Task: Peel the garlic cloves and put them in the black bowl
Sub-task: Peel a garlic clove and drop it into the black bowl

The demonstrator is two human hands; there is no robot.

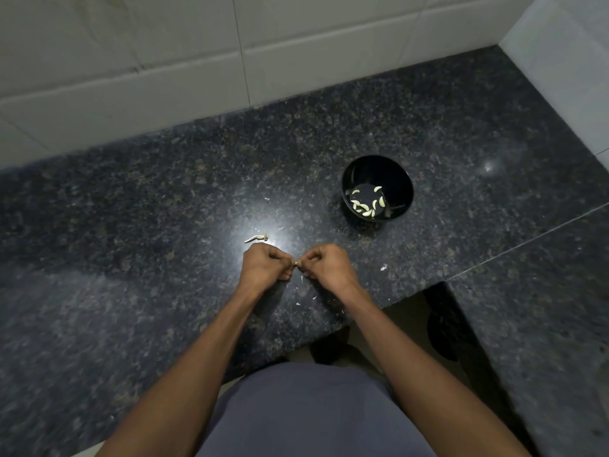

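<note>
Left hand [263, 266] and right hand [324, 263] pinch 1 garlic clove [297, 263] between them. Strip the skin fully before dropping it in the black bowl [400, 179].

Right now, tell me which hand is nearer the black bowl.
Right. The right hand sits below and slightly left of the black bowl; the left hand is farther left. Both pinch one garlic clove between them.

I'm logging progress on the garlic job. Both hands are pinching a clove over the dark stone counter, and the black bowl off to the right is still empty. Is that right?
Not quite: the black bowl already holds several peeled cloves, as the head view shows. The rest stands: the left hand and right hand pinch a clove over the counter.
</note>
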